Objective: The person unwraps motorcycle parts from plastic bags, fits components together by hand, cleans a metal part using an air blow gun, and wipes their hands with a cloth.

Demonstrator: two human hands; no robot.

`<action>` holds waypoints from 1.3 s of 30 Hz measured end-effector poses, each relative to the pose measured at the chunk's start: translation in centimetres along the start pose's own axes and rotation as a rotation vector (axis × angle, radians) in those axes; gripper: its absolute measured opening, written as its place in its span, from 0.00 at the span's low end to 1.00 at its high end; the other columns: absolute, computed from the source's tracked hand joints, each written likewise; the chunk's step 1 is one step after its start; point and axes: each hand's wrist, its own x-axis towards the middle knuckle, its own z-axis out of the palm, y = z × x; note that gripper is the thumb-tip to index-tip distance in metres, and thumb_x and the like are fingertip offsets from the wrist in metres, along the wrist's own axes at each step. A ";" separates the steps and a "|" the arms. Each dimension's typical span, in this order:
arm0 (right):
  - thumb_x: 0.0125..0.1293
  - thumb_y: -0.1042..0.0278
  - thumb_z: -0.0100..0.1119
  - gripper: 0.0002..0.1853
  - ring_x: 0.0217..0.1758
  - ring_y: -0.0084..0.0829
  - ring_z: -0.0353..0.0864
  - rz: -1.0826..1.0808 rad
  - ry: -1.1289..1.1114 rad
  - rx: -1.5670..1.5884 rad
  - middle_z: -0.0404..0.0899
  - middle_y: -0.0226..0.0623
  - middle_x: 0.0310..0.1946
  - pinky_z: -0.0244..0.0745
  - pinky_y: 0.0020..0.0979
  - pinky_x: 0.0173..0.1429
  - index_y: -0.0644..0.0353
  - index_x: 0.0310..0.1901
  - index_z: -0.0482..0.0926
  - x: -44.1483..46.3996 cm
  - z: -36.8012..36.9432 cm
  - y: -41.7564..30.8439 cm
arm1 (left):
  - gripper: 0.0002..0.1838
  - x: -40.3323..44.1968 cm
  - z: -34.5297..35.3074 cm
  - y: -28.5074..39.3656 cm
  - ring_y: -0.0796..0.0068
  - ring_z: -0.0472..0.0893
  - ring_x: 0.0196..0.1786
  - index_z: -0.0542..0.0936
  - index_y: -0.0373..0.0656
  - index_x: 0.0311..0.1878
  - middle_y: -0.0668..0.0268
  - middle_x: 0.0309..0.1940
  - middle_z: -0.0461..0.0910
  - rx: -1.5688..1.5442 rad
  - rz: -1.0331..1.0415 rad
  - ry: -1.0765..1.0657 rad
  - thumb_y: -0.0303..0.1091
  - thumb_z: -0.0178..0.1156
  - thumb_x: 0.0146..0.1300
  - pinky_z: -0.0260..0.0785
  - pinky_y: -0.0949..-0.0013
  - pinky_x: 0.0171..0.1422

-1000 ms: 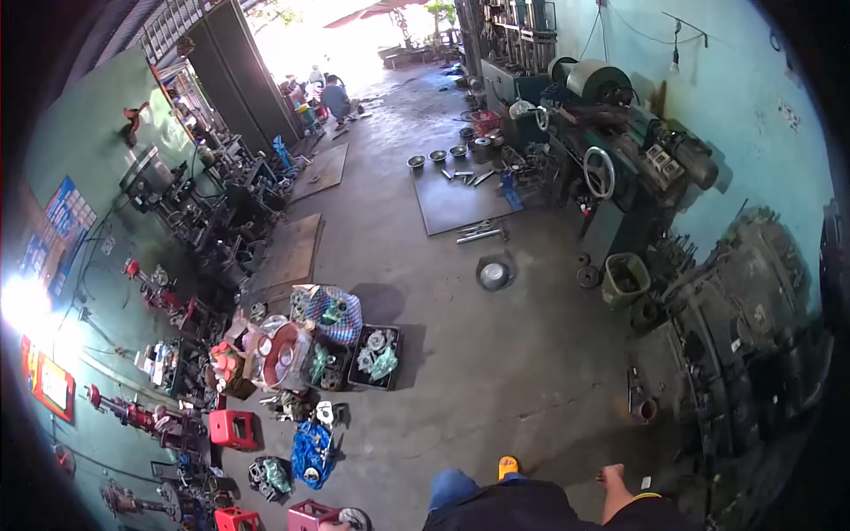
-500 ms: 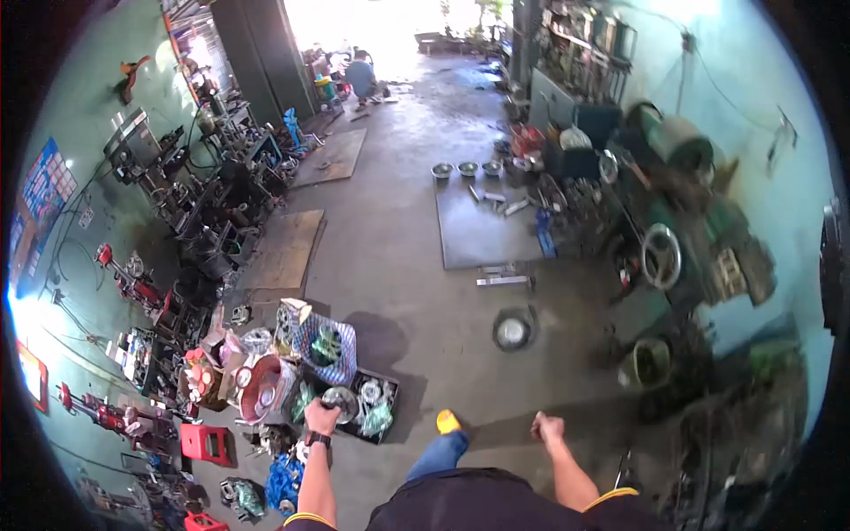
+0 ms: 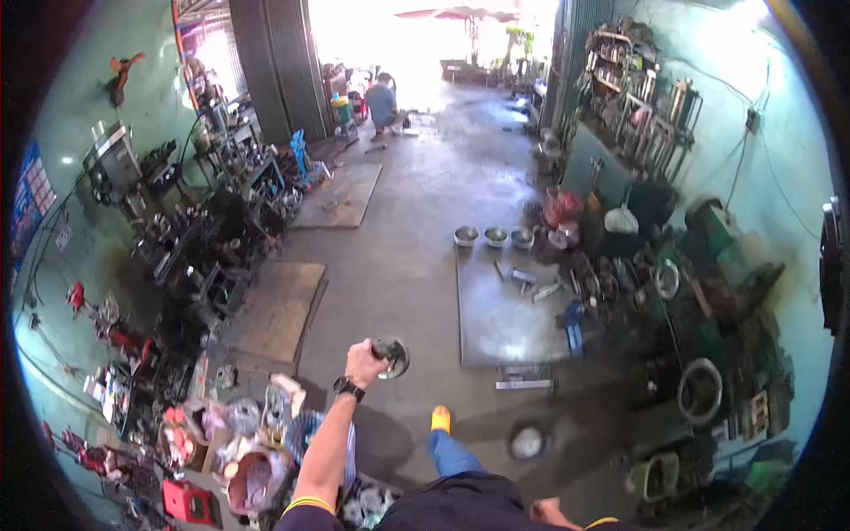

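Note:
My left hand (image 3: pixel 364 362), with a dark watch on the wrist, is stretched forward over the floor. Its fingers are closed on the edge of a round, shiny metal part (image 3: pixel 392 357), whose exact kind I cannot make out. My right hand (image 3: pixel 549 511) hangs low beside my body at the bottom edge, its fingers curled and partly out of sight, with nothing visible in them. Below my left forearm lie a box of metal parts (image 3: pixel 365 504) and a red-brown tub (image 3: pixel 252 482).
Ahead on the right, a metal sheet (image 3: pixel 500 323) bears metal pieces, with several bowls (image 3: pixel 496 236) along its far edge. A round dark object (image 3: pixel 529 439) lies nearer on the floor. Machines line both walls. A person (image 3: pixel 382 104) crouches near the doorway.
My left hand has lifted the round metal part away from the box and carried it forward. My right hand has dropped back toward my body. The view has tilted up and I have moved forward.

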 end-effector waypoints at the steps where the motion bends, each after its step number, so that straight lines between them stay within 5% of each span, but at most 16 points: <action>1: 0.56 0.83 0.52 0.03 0.16 0.35 0.75 -0.043 0.030 -0.037 0.74 0.43 0.18 0.66 0.33 0.14 0.66 0.31 0.75 0.6 1.5 -3.9 | 0.16 3.7 0.2 -0.7 0.50 0.79 0.32 0.75 0.34 0.27 0.49 0.25 0.78 0.003 -0.002 -0.021 0.35 0.65 0.35 0.73 0.58 0.38; 3: 0.57 0.82 0.49 0.05 0.17 0.34 0.75 0.213 -0.036 0.092 0.75 0.44 0.19 0.67 0.32 0.14 0.65 0.31 0.76 2.2 5.4 -11.5 | 0.16 11.0 0.4 -2.3 0.50 0.79 0.32 0.74 0.34 0.26 0.49 0.25 0.78 0.072 -0.011 -0.019 0.34 0.65 0.35 0.73 0.58 0.38; 4: 0.55 0.83 0.48 0.07 0.17 0.35 0.76 0.162 -0.096 0.306 0.74 0.43 0.18 0.68 0.34 0.14 0.65 0.29 0.77 7.6 8.0 -12.1 | 0.16 14.8 -0.2 -2.3 0.50 0.79 0.32 0.74 0.34 0.27 0.49 0.25 0.78 0.091 -0.005 -0.018 0.34 0.65 0.35 0.73 0.58 0.38; 5: 0.56 0.82 0.48 0.07 0.16 0.34 0.75 0.035 0.103 0.335 0.74 0.42 0.17 0.68 0.36 0.15 0.65 0.24 0.75 1.7 10.3 -21.1 | 0.16 17.8 -0.9 -2.9 0.50 0.79 0.32 0.74 0.35 0.27 0.49 0.25 0.78 0.110 -0.008 -0.023 0.34 0.65 0.35 0.73 0.58 0.38; 7: 0.58 0.69 0.60 0.11 0.15 0.32 0.72 -0.169 -0.054 0.210 0.72 0.39 0.16 0.68 0.34 0.17 0.65 0.24 0.71 4.6 14.7 -30.1 | 0.17 23.8 -1.5 -5.1 0.51 0.79 0.33 0.74 0.34 0.28 0.49 0.26 0.78 0.132 0.022 0.009 0.35 0.65 0.35 0.73 0.57 0.39; 10: 0.63 0.67 0.55 0.15 0.14 0.29 0.70 -0.263 -0.204 0.488 0.72 0.38 0.15 0.66 0.32 0.17 0.64 0.20 0.71 2.0 22.0 -49.1 | 0.18 32.5 -1.9 -7.8 0.52 0.79 0.32 0.74 0.34 0.28 0.50 0.26 0.78 0.120 -0.038 0.048 0.35 0.66 0.36 0.72 0.57 0.39; 12: 0.62 0.65 0.57 0.13 0.18 0.30 0.75 -0.506 -0.244 0.152 0.76 0.36 0.19 0.71 0.32 0.21 0.64 0.24 0.76 5.7 26.9 -58.3 | 0.18 38.4 -1.0 -10.4 0.52 0.79 0.32 0.74 0.34 0.28 0.50 0.26 0.78 0.129 -0.028 0.049 0.35 0.65 0.36 0.72 0.58 0.38; 14: 0.62 0.63 0.57 0.13 0.18 0.29 0.76 -0.598 -0.307 0.228 0.77 0.37 0.19 0.70 0.31 0.20 0.64 0.26 0.77 7.8 31.7 -66.1 | 0.17 44.0 0.4 -13.5 0.52 0.79 0.31 0.74 0.34 0.27 0.50 0.25 0.78 0.136 -0.032 0.051 0.35 0.65 0.35 0.72 0.59 0.37; 18: 0.60 0.66 0.57 0.10 0.20 0.28 0.77 -0.460 -0.293 0.277 0.78 0.38 0.20 0.73 0.31 0.22 0.63 0.26 0.78 10.1 39.7 -76.0 | 0.16 56.4 4.1 -20.1 0.52 0.79 0.27 0.74 0.35 0.22 0.50 0.21 0.77 0.098 0.019 0.069 0.36 0.66 0.31 0.72 0.60 0.35; 21: 0.55 0.71 0.58 0.08 0.19 0.33 0.78 -0.533 -0.023 -0.249 0.78 0.42 0.18 0.75 0.34 0.21 0.66 0.23 0.78 13.2 42.9 -77.4 | 0.17 66.6 5.7 -22.3 0.52 0.80 0.27 0.74 0.35 0.23 0.51 0.20 0.78 0.113 0.005 0.034 0.37 0.67 0.32 0.73 0.61 0.33; 22: 0.56 0.72 0.60 0.06 0.21 0.35 0.79 -0.115 -0.234 0.099 0.79 0.44 0.21 0.75 0.36 0.22 0.66 0.27 0.78 13.2 43.2 -78.5 | 0.17 70.7 6.3 -22.3 0.53 0.80 0.27 0.75 0.35 0.23 0.51 0.20 0.78 0.123 -0.005 -0.003 0.36 0.67 0.32 0.73 0.60 0.33; 24: 0.60 0.70 0.58 0.07 0.24 0.37 0.81 -0.065 -0.195 0.220 0.79 0.43 0.24 0.76 0.36 0.25 0.66 0.35 0.76 13.3 43.5 -78.9 | 0.16 78.3 8.6 -23.4 0.54 0.80 0.27 0.75 0.35 0.23 0.52 0.21 0.79 0.177 -0.016 -0.081 0.36 0.67 0.32 0.74 0.61 0.35; 28: 0.57 0.79 0.53 0.02 0.19 0.33 0.76 0.040 0.041 0.573 0.75 0.40 0.20 0.71 0.36 0.20 0.66 0.27 0.73 17.9 44.6 -77.0 | 0.16 93.2 13.9 -22.0 0.55 0.81 0.29 0.76 0.35 0.24 0.51 0.22 0.79 0.232 0.097 -0.117 0.36 0.67 0.33 0.74 0.61 0.37; 31: 0.61 0.75 0.47 0.08 0.20 0.48 0.75 0.297 0.266 0.398 0.71 0.51 0.17 0.71 0.49 0.21 0.67 0.27 0.72 24.6 46.2 -73.3 | 0.17 103.8 19.2 -21.6 0.55 0.81 0.30 0.76 0.35 0.25 0.51 0.23 0.79 0.173 0.123 -0.141 0.37 0.67 0.33 0.74 0.61 0.37; 37: 0.61 0.69 0.51 0.11 0.22 0.45 0.77 0.480 0.188 0.564 0.75 0.50 0.22 0.73 0.47 0.24 0.70 0.29 0.74 27.8 50.2 -95.4 | 0.17 124.4 26.5 -18.7 0.55 0.81 0.31 0.77 0.36 0.26 0.52 0.24 0.80 0.200 0.150 -0.195 0.37 0.67 0.34 0.74 0.61 0.40; 39: 0.59 0.68 0.53 0.11 0.23 0.41 0.79 0.328 0.242 0.593 0.77 0.48 0.24 0.74 0.44 0.26 0.70 0.30 0.76 29.4 52.2 -108.1 | 0.17 131.2 28.5 -16.9 0.55 0.81 0.31 0.77 0.36 0.26 0.52 0.24 0.80 0.172 0.149 -0.178 0.37 0.67 0.34 0.74 0.61 0.40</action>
